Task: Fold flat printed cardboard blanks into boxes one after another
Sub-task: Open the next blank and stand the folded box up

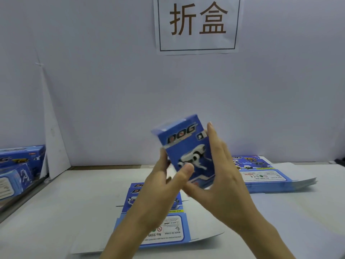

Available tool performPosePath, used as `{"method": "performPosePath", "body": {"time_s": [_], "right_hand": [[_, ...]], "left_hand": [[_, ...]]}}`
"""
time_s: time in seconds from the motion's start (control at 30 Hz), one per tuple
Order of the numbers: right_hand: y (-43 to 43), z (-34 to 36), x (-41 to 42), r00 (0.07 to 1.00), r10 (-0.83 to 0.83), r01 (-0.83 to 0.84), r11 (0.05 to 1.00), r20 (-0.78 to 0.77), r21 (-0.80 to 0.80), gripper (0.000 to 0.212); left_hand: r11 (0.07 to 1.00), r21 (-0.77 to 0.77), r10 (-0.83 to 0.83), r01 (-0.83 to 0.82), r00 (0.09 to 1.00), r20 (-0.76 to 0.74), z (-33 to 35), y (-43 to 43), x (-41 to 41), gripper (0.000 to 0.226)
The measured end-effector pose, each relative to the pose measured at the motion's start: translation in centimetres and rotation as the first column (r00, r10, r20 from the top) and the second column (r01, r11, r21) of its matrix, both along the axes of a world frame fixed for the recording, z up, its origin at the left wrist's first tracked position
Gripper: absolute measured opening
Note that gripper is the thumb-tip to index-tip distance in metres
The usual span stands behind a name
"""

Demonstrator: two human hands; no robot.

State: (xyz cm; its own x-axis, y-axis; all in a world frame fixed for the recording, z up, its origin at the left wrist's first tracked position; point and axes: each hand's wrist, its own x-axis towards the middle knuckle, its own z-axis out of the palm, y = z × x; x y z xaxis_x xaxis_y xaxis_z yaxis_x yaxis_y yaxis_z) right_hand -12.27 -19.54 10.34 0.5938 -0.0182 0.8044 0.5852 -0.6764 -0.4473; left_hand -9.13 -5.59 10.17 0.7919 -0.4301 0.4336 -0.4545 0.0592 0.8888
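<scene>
While the left hand (162, 176) pinches the box (183, 139) mid-frame, the right hand (224, 174) lays straight fingers (215, 144) against its side, probably squaring it up.

Two bare forearms run up to the left hand (155, 198) and right hand (221, 176), both with slender fingers (212, 136).

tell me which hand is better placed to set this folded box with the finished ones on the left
Probably left: the left hand pinches the blue printed cardboard box on the side nearer the finished blue boxes; the right hand only presses straight fingers against its far side.
</scene>
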Motion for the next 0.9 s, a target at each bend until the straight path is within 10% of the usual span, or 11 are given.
{"method": "performPosePath", "body": {"time_s": [0.27, 0.57, 0.9], "right_hand": [[0.1, 1.6, -1.7, 0.919, 0.393, -0.318, 0.773, -0.022, 0.55, 0.081], [-0.7, 3.5, -3.2, 0.932, 0.361, -0.27, 0.688, 0.004, 0.674, 0.044], [-2.4, 4.2, -4.7, 0.863, 0.119, -0.079, 0.992, -0.492, 0.101, 0.044]], "left_hand": [[0.99, -0.136, -0.019, 0.047, 0.979, 0.202, 1.8, 1.5, -1.1, 0.062], [0.939, -0.332, 0.013, 0.093, 0.953, 0.303, 1.9, 2.3, -1.4, 0.046], [0.935, -0.355, 0.133, 0.019, 0.907, 0.4, 1.9, 2.4, -1.6, 0.028]]}}
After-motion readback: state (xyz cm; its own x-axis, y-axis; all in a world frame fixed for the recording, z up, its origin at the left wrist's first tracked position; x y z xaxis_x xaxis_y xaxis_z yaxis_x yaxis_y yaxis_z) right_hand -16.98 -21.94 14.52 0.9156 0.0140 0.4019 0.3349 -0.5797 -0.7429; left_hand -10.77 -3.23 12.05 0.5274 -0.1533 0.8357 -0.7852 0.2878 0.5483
